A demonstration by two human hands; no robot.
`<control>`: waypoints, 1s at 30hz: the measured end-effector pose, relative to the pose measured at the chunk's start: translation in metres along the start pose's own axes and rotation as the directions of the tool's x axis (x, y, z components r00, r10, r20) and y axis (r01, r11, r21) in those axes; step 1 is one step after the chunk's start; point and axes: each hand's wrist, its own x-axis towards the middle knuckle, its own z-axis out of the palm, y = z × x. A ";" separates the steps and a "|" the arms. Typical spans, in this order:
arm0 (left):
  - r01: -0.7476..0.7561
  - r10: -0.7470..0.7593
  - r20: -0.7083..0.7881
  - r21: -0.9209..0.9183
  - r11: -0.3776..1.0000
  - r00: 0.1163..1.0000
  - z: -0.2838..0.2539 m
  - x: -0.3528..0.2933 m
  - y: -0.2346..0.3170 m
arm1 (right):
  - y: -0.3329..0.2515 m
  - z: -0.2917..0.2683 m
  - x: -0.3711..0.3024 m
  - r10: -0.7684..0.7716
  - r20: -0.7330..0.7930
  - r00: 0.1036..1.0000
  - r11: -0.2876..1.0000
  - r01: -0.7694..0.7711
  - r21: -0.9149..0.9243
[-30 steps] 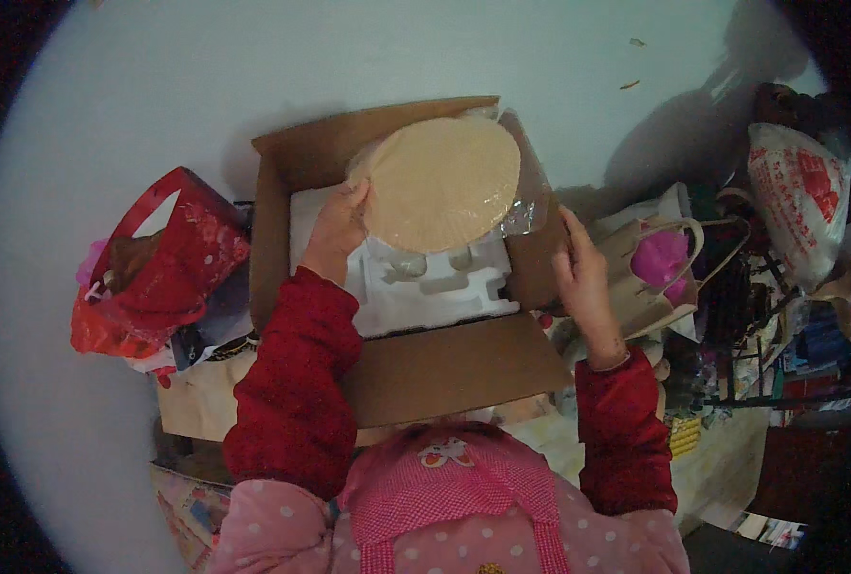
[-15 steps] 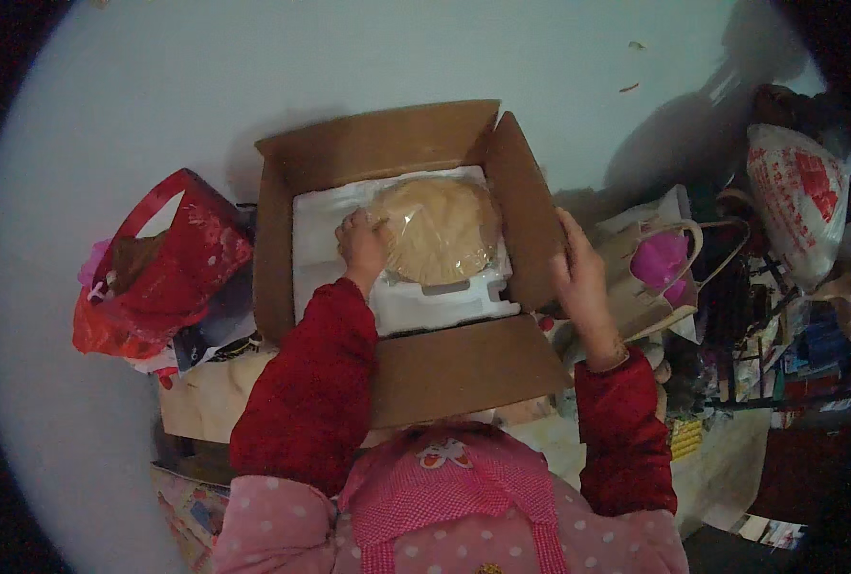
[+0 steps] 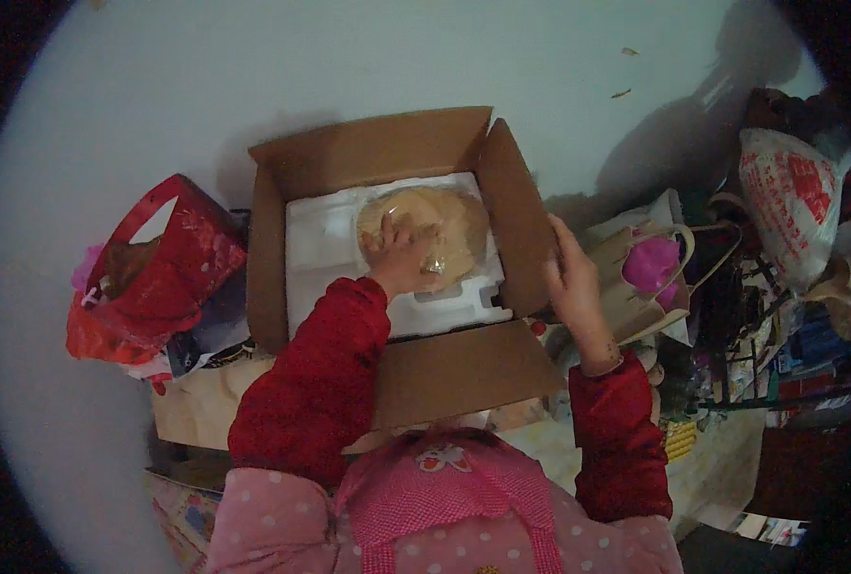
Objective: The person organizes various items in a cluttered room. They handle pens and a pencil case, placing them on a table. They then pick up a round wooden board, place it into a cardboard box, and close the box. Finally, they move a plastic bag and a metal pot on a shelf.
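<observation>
An open brown cardboard box [image 3: 459, 378] holds a white foam insert [image 3: 320, 239]. On the foam lies a round, tan, flat thing [image 3: 459, 220] wrapped in shiny clear plastic; its exact kind I cannot make out. My left hand [image 3: 401, 258] lies on the left part of this wrapped round thing, fingers spread. My right hand [image 3: 575, 287] is at the box's right flap [image 3: 518, 210], gripping its outer edge, with some fingers hidden behind the cardboard. Both arms wear red sleeves under a pink dotted garment.
A red bag [image 3: 172, 273] stands left of the box. To the right are a beige handled bag [image 3: 626, 311] with a pink thing [image 3: 651, 264] in it, and a white plastic bag with red print [image 3: 791, 206]. A pale wall [image 3: 368, 57] rises behind.
My left hand has moved right, from the near left edge of the wrapped round thing onto its surface, and its fingers have spread. My right hand stays at the flap.
</observation>
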 end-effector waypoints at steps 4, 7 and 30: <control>-0.187 0.172 -0.210 -0.055 0.981 0.963 -0.007 0.023 0.016 | 0.002 0.007 0.000 -0.026 -0.019 0.999 0.999 0.025 -0.029; -0.309 0.319 -0.308 0.080 0.948 0.896 0.010 0.057 0.044 | -0.002 0.003 0.000 0.015 0.003 1.000 1.000 -0.015 -0.024; 0.126 -0.177 -0.341 -0.165 0.978 0.923 0.027 0.010 -0.041 | 0.009 0.007 0.002 -0.037 -0.012 0.999 0.999 0.037 0.014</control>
